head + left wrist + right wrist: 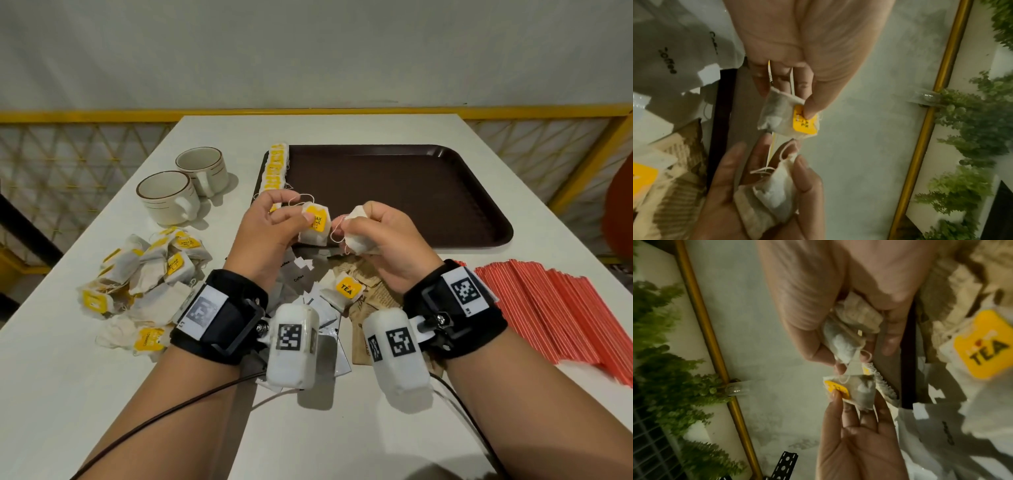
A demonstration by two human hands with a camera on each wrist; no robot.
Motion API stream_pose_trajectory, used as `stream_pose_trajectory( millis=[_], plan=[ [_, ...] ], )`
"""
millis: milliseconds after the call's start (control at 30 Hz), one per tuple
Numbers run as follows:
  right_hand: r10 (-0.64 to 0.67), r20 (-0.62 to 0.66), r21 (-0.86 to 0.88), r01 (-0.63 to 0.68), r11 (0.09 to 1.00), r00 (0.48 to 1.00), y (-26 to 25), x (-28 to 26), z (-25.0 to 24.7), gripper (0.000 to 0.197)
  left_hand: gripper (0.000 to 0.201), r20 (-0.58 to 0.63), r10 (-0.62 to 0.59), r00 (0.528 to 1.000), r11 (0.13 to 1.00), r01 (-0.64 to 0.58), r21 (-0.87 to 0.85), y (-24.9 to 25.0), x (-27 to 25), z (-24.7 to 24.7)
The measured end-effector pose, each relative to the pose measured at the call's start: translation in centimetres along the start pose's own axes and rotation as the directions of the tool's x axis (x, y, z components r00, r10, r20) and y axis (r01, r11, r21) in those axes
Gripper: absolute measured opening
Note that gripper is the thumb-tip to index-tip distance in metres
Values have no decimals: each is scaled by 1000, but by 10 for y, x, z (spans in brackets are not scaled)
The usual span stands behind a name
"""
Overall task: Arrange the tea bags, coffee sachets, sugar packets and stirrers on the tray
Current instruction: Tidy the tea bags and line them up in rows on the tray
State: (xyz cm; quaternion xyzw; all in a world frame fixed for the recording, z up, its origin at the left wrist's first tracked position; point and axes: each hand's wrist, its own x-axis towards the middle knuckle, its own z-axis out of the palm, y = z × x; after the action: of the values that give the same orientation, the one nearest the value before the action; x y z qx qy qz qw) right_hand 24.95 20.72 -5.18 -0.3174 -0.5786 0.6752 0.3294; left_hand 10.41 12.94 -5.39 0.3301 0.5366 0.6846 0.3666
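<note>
The tea bags point(313, 224) are seen to be of thin, matt, fibrous paper with glossy yellow card tags and cotton-like string. The tray point(394, 192), centre right, appears as dark brown plastic (faintly textured, low sheen). The cups point(168, 198), upper left, are glazed ceramic. The table point(102, 394) is finished smooth and matt white.

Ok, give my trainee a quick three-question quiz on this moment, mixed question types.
1. True or false: the tray already holds a row of tea bags along its left edge.
2. What does the left hand pinch? A) stirrer B) tea bag C) cup
3. Fill in: the red stirrers lie on the table to the ___ of the right hand.

Key: 1 true; 2 B, a tea bag; 3 right.
</note>
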Motion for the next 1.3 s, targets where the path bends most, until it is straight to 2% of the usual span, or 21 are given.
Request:
stream_pose_trajectory(
  millis=[67,133,267,333,500,633,733,900,1033,1133,1233,1300],
  plan=[
    [-26,32,-120,30,992,999,-3,0,-2,18,22,19,23,1000,999,-23,25,0,1,-2],
    [-7,80,-167,20,986,997,-6,-2,-3,26,15,2,42,999,998,-42,52,-1,2,-4],
    [-92,143,-253,127,959,985,-13,0,-6,10,12,-5,63,998,998,-63,-23,3,3,-6],
    [-132,189,-323,188,927,973,-16,2,-8,18,14,-6,76,997,997,-76,-17,4,4,-9],
    [-161,222,-282,221,934,962,-31,2,-11,31,17,-2,92,996,995,-92,35,1,6,-12],
    [-112,351,-307,227,924,930,-40,-4,-9,27,23,-5,117,993,991,-117,60,1,4,-11],
    [-116,342,-315,230,921,932,-39,-4,-4,33,21,-16,109,994,994,-109,2,1,2,-7],
    [-179,189,-326,234,916,966,-34,0,2,42,19,18,87,996,992,-85,-94,3,0,-3],
    [-141,167,-282,184,942,976,-34,3,3,37,20,45,86,995,990,-80,-117,7,-2,-2],
    [-93,170,-273,138,952,981,-37,6,-1,35,20,88,81,993,993,-73,-97,8,-2,-2],
    [-44,188,-242,90,966,981,-41,7,-4,32,28,194,76,978,997,-80,14,8,-5,-3],
    [-4,214,-231,54,972,977,-43,8,-7,31,21,199,77,977,992,-96,86,7,-6,-3]
  ],
)
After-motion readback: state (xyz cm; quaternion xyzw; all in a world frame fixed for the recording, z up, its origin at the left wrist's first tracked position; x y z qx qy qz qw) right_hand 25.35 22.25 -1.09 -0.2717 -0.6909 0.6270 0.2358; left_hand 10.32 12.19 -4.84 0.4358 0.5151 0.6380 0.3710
